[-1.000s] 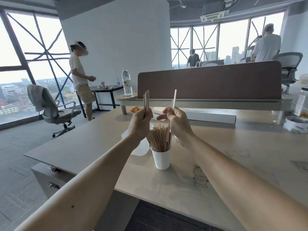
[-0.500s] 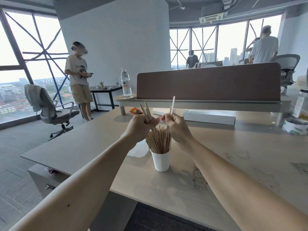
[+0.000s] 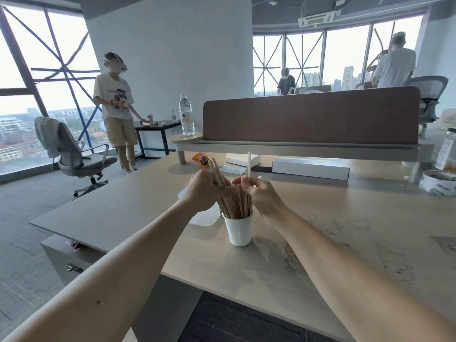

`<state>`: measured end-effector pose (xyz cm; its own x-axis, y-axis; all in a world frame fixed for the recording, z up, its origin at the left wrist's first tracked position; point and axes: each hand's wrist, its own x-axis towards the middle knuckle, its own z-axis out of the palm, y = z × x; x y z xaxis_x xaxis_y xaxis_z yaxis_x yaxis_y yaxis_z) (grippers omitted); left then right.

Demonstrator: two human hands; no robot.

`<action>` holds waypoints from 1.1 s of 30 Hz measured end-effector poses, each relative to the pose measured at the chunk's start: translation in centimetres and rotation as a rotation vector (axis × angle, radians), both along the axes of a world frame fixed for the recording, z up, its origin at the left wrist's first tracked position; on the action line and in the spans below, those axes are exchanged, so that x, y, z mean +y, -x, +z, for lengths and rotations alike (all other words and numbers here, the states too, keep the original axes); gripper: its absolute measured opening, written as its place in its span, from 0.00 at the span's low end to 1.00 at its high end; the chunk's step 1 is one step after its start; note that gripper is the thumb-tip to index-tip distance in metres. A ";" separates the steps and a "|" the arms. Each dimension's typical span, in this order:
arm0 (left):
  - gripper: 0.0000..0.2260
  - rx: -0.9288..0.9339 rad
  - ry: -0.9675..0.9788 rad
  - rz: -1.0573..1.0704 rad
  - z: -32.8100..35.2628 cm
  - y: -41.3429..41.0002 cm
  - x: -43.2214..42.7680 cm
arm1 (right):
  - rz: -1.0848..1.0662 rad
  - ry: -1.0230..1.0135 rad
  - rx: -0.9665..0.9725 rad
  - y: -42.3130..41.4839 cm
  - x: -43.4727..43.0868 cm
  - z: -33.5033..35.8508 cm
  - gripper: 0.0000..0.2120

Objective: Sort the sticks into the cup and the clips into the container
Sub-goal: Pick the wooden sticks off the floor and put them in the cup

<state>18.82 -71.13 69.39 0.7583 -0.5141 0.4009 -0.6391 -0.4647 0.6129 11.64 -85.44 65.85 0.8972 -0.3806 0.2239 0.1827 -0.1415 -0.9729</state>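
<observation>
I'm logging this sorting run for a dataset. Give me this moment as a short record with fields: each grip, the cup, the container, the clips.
left grip: holds a few tilted sticks close to the cup's bundle
right grip: pinches an upright stick above the cup
cup: white, upright on the desk, packed with a bundle of sticks
container: pale, behind the cup, mostly hidden by the left forearm
clips: none visible
</observation>
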 end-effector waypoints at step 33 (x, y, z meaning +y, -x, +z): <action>0.13 -0.156 -0.209 -0.167 -1.4 2.0 1.6 | -0.093 0.968 0.182 3.0 -1.0 1.0 0.23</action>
